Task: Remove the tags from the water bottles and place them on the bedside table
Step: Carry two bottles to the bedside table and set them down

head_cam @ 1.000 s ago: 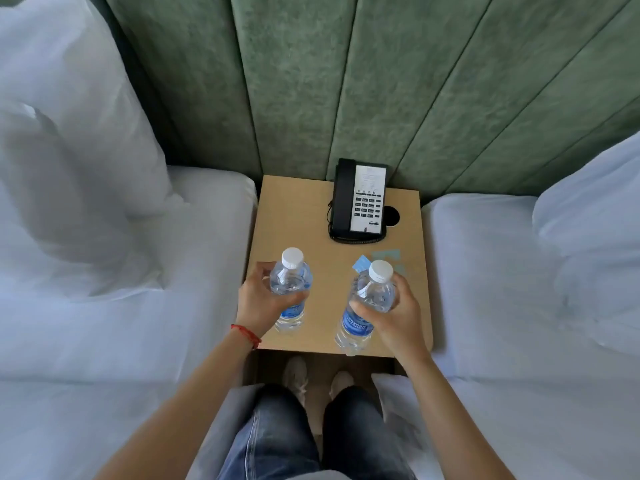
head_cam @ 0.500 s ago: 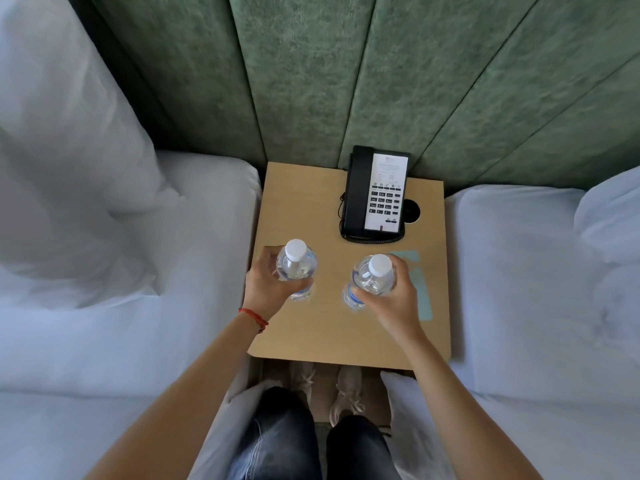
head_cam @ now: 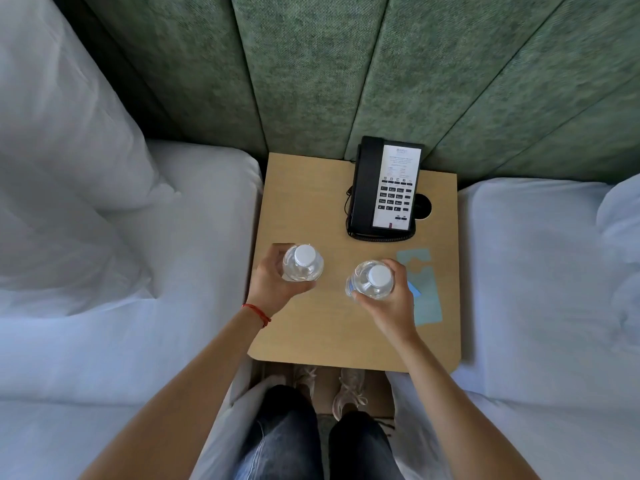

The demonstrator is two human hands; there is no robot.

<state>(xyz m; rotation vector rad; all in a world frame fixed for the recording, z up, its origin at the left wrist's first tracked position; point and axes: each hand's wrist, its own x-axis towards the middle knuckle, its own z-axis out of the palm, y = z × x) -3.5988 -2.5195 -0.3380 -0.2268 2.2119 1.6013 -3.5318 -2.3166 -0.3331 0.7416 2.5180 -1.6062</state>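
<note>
Two clear water bottles with white caps stand upright over the wooden bedside table (head_cam: 311, 337), seen from straight above. My left hand (head_cam: 270, 282) wraps the left bottle (head_cam: 303, 263) from its left side. My right hand (head_cam: 391, 303) holds the right bottle (head_cam: 372, 280), whose blue label shows at its left edge. Whether the bottles' bases touch the table I cannot tell. Light blue paper tags (head_cam: 424, 289) lie flat on the table just right of my right hand, partly hidden by it.
A black telephone (head_cam: 384, 192) sits at the table's back right beside a round cable hole (head_cam: 424, 206). White beds with pillows flank the table on both sides. A green padded headboard rises behind. My legs and shoes are below the table's front edge.
The view has shifted forward and more overhead. Both bottles have moved away from the table's front edge toward its middle, still gripped by the same hands.
</note>
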